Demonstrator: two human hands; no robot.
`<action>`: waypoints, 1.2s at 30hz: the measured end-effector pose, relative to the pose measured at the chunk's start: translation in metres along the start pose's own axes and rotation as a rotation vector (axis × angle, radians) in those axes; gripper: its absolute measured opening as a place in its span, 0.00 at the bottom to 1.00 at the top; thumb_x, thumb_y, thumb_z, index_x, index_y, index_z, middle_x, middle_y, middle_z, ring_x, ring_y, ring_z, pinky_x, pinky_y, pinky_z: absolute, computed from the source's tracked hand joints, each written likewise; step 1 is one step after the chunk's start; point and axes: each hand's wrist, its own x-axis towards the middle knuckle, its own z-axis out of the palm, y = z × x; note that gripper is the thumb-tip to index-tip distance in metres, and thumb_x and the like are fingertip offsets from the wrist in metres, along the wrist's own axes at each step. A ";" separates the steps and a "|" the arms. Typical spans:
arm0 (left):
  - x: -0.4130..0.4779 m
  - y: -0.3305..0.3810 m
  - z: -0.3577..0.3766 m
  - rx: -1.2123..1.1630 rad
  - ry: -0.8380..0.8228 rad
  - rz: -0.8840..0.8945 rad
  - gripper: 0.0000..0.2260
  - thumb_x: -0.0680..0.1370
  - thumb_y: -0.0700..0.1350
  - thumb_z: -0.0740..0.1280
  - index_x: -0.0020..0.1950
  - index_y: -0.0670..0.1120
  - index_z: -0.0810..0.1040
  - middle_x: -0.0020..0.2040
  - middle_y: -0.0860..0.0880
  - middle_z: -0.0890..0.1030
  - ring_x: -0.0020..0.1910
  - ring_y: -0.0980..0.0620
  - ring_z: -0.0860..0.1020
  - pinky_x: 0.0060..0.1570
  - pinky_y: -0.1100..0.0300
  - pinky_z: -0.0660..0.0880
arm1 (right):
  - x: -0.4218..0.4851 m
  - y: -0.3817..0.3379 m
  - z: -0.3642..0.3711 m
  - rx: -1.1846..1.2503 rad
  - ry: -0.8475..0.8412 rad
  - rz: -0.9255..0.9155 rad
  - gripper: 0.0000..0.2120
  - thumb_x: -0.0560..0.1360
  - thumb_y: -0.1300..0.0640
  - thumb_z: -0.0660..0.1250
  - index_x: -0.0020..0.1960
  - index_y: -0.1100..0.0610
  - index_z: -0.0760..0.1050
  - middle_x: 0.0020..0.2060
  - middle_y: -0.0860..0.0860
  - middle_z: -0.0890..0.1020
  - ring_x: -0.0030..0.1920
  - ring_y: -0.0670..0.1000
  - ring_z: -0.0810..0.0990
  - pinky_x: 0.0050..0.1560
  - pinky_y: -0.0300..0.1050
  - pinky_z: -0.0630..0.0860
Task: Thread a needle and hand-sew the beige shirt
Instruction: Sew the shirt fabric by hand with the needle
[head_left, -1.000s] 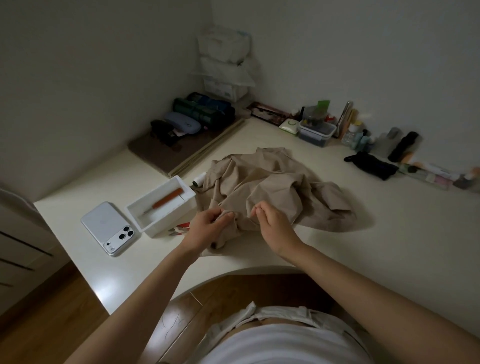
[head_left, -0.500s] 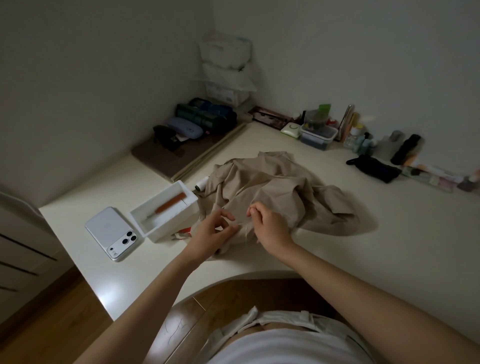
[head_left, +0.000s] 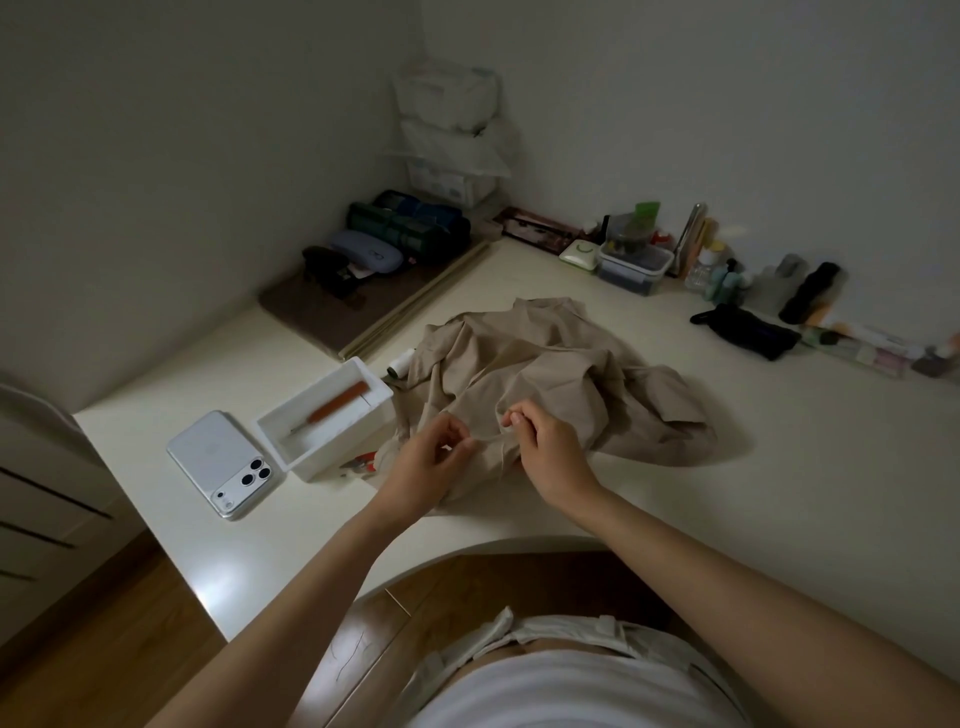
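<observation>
The beige shirt (head_left: 550, 379) lies crumpled in the middle of the white desk (head_left: 779, 467). My left hand (head_left: 423, 465) and my right hand (head_left: 548, 449) are at its near edge, a small gap between them. Each pinches a fold of the fabric, and a short strip of cloth is stretched between the fingertips. A white thread spool (head_left: 401, 362) lies just left of the shirt, partly under its edge. I see no needle; it is too small or hidden.
A white open box (head_left: 382, 402) with an orange-handled tool (head_left: 335, 405) stands left of the shirt, and a white phone (head_left: 223, 462) lies left of it. Red-handled scissors (head_left: 358, 461) peek out beneath the box. Bottles, containers and black items line the back wall.
My hands have drawn slightly apart and lifted, stretching the shirt's edge between them. The left fingers opened briefly, then pinched the fabric again.
</observation>
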 end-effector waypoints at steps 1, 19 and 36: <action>0.000 0.001 0.000 -0.006 0.002 -0.017 0.02 0.80 0.45 0.63 0.47 0.48 0.73 0.41 0.50 0.77 0.36 0.56 0.74 0.34 0.67 0.71 | 0.000 0.000 0.000 -0.002 -0.004 -0.002 0.09 0.81 0.60 0.56 0.50 0.58 0.75 0.45 0.50 0.81 0.47 0.47 0.79 0.49 0.42 0.76; -0.004 0.004 -0.004 -0.111 0.024 -0.124 0.05 0.79 0.46 0.65 0.44 0.50 0.78 0.43 0.47 0.80 0.43 0.50 0.78 0.44 0.57 0.76 | -0.008 -0.003 -0.010 0.110 0.034 -0.048 0.11 0.81 0.63 0.55 0.57 0.61 0.75 0.50 0.50 0.78 0.43 0.37 0.75 0.43 0.28 0.73; -0.004 0.002 -0.004 -0.125 0.104 -0.079 0.04 0.78 0.44 0.66 0.47 0.46 0.78 0.34 0.50 0.75 0.30 0.59 0.70 0.34 0.61 0.68 | -0.020 -0.001 -0.008 -0.002 -0.156 -0.150 0.05 0.79 0.57 0.63 0.47 0.58 0.75 0.28 0.40 0.75 0.33 0.38 0.78 0.37 0.31 0.74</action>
